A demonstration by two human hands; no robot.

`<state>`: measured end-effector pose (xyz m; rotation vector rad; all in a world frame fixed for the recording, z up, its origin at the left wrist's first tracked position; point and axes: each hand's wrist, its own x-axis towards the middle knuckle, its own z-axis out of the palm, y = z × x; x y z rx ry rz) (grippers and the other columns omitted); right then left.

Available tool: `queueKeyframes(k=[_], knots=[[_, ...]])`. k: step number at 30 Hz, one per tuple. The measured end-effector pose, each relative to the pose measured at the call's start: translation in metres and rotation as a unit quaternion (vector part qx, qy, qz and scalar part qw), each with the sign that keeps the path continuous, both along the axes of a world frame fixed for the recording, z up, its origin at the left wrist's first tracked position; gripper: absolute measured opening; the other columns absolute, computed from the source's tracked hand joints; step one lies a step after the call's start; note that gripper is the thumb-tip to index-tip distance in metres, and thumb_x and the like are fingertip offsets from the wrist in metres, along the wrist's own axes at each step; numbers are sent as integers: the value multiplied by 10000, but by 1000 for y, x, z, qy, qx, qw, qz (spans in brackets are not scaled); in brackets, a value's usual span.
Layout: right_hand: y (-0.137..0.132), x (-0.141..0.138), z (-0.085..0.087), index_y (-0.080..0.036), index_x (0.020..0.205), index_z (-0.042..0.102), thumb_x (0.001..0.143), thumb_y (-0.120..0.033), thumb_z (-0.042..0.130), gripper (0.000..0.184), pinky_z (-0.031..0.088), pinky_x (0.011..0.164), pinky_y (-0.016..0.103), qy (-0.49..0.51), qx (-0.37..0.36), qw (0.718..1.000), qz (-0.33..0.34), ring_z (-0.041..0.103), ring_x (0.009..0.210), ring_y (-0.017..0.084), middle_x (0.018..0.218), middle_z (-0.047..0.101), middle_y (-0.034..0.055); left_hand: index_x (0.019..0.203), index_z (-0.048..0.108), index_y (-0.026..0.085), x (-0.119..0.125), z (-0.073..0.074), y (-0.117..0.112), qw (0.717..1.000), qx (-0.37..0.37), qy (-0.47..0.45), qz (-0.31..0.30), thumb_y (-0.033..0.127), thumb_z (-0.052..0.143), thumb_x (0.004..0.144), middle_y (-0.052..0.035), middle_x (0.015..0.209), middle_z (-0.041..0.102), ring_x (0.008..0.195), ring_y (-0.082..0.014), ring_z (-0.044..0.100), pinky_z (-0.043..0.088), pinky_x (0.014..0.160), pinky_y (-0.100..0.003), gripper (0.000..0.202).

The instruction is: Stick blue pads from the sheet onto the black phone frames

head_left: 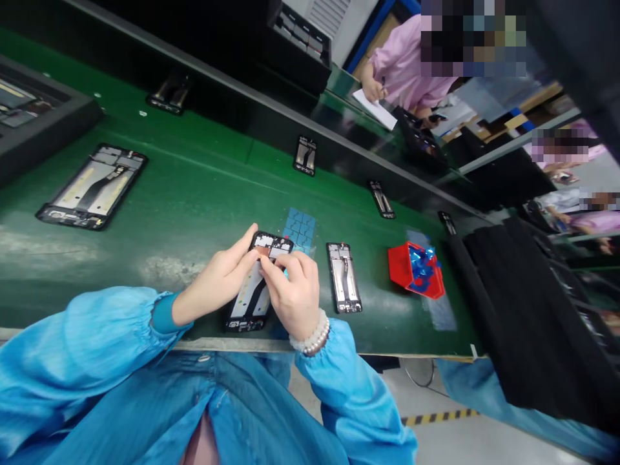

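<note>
A black phone frame [250,302] with its inner side up lies at the bench edge in front of me. My left hand [220,281] grips its upper left side, with the thumb laid over the inside. A small copper-coloured patch [263,251] shows between my fingertips near the frame's top. My right hand [296,294], wearing a pearl-like bracelet [312,337], pinches right beside that patch; whatever is between its fingertips is hidden. Just beyond lies a sheet of blue stickers [299,227]. Another phone frame [345,278] rests to the right of my right hand.
A larger-looking phone frame [94,187] lies left, near a dark tray [72,116]. Several frames line the back, one [305,155] near the middle. A red bin [400,266] holding blue film [423,265] stands right. Across the barrier, a person in pink [404,61] writes.
</note>
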<state>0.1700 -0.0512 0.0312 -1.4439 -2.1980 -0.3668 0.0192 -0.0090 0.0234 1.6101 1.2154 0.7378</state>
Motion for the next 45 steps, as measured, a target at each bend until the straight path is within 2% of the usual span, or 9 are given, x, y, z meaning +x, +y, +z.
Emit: queueKeyframes(k=[5,11,15,20,24,29,33,41,45], knots=[[10,16,7,-211,890,652,874,-185,554,103,398,831,319,-20,27,997,72,502,948,172,838,636,31,1440,320,116,0,-2,-5,1000,9,15,-9,508,357,923,-67,1095,705,918,-229,671,527,781,-287,650],[25,39,21,-248,892,642,904,-195,500,152,388,846,320,-94,-54,978,176,481,978,158,891,619,16,1408,392,134,2,-4,-3,999,-10,-24,-45,486,386,914,-64,1262,622,1133,-245,581,482,914,-308,606],[25,47,25,-268,957,644,888,-185,505,176,377,874,353,-129,-44,978,156,474,999,176,955,612,29,1424,360,146,1,0,4,995,-50,-50,-67,431,399,905,-45,1245,634,1127,-248,584,467,952,-360,594],[19,46,20,-308,1071,604,886,-196,525,231,343,950,376,-145,-4,983,110,475,1029,181,1012,629,14,1401,404,132,-3,-3,7,996,-31,-45,-64,433,404,895,-63,1383,510,1265,-261,468,375,1048,-390,589],[16,43,19,-280,1027,613,885,-204,530,181,325,977,400,-156,32,985,62,474,1047,196,1013,639,17,1425,364,155,-2,-4,1,996,-27,-24,-84,444,371,916,-53,1295,599,1216,-242,522,429,999,-355,585],[13,40,23,-283,976,615,895,-215,521,141,328,994,373,-189,38,973,126,486,1014,170,1019,649,-21,1429,353,139,-2,2,-1,997,-18,-17,-69,435,362,924,-50,1195,666,1080,-235,613,477,930,-330,586],[15,40,22,-283,982,615,876,-230,557,132,335,985,382,-185,49,975,113,482,1005,184,1009,647,-15,1431,353,148,-5,5,2,998,-18,-6,-65,455,353,918,-42,1148,689,1025,-249,638,509,875,-341,598],[22,47,26,-250,893,611,882,-201,532,93,323,995,382,-225,58,966,115,482,1004,180,1005,633,0,1420,377,160,-8,2,3,995,-7,-4,-95,403,364,914,-34,1302,593,1216,-235,526,417,1003,-324,562],[19,49,27,-267,966,613,865,-213,572,121,338,987,379,-196,69,970,129,486,976,177,942,636,-2,1422,371,166,-9,3,4,996,1,-11,-87,416,370,919,-34,1350,547,1241,-232,503,406,1012,-316,562]])
